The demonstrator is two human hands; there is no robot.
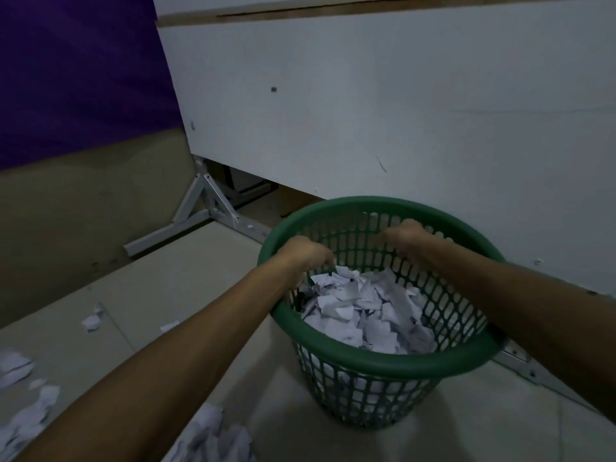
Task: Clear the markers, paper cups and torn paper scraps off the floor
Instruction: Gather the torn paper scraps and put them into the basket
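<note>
Both grips, left hand (305, 253) and right hand (405, 233), are held with fingers curled downward, nothing visibly pinched, over the green plastic mesh basket (376, 363), where torn white paper scraps (360, 311) are heaped directly below.

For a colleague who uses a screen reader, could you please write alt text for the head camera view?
Both hands, left hand and right hand, reach over a green mesh basket partly filled with torn paper scraps. More scraps lie on the floor to the left.
</note>
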